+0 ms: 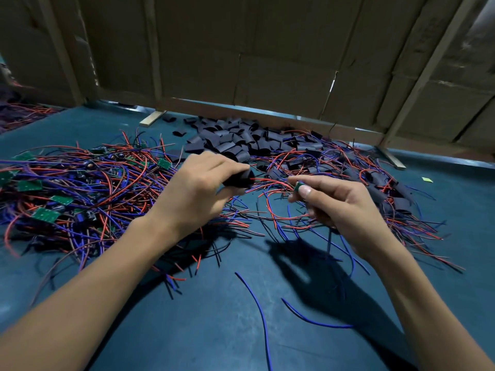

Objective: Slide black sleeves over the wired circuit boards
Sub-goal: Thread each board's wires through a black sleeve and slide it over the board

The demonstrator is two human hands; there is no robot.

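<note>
My left hand (197, 187) pinches a black sleeve (241, 178) above the table, its open end facing right. A red wire (267, 180) runs out of that sleeve toward my right hand (340, 202), which grips a small green circuit board (298, 186) between thumb and fingers. Blue wires hang down from my right hand. The two hands are a short gap apart. A heap of loose black sleeves (235, 137) lies behind them. Bare green boards with red and blue wires (67, 188) are piled at the left.
Sleeved boards with tangled wires (375, 183) lie at the right. The table (214, 330) has a blue-green mat; two loose blue wires (257, 303) lie near its front. Cardboard panels (241, 62) on wooden battens wall off the back.
</note>
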